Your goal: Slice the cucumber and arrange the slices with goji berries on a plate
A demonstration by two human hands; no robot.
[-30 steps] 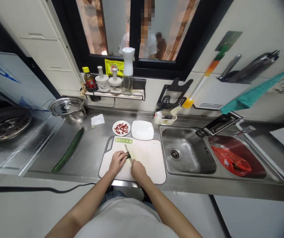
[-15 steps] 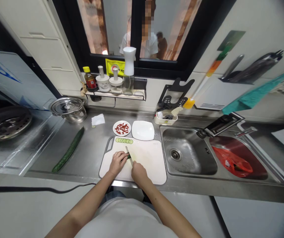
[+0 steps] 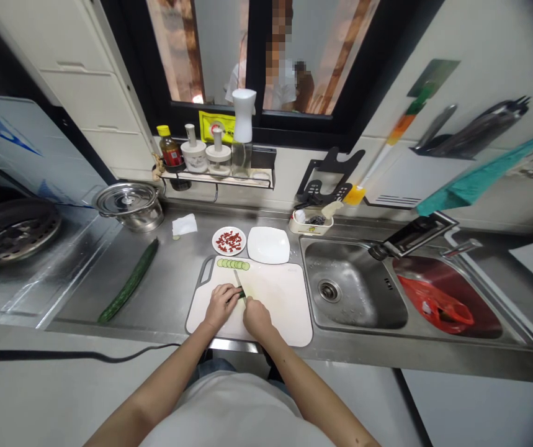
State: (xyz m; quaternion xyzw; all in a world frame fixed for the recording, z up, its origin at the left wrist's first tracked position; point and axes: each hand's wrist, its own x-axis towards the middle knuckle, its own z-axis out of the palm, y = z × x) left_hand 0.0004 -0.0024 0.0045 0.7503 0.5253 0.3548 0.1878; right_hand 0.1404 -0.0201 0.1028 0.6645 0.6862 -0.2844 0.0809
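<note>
My left hand (image 3: 222,305) is closed on a short piece of cucumber (image 3: 242,292) on the white cutting board (image 3: 285,310); the fingers hide most of the piece. Gripped in my right hand (image 3: 257,318) is a knife (image 3: 239,279), its blade pointing away from me against the cucumber's right end. A row of thin cucumber slices (image 3: 233,264) lies along the board's far left edge. Just beyond the board are a round plate (image 3: 217,248) of chopped red pieces and a white squarish plate (image 3: 268,244). To the left, a whole cucumber (image 3: 129,281) rests on the steel counter.
A lidded steel pot (image 3: 143,214) and a white tissue (image 3: 185,224) stand at the back left. On the right is a double sink (image 3: 359,320) with a red plastic bag (image 3: 438,305). A shelf of seasonings (image 3: 219,178) hangs below the window.
My right hand and the knife have shifted slightly left and away from me. My left hand stays in place on the cucumber piece.
</note>
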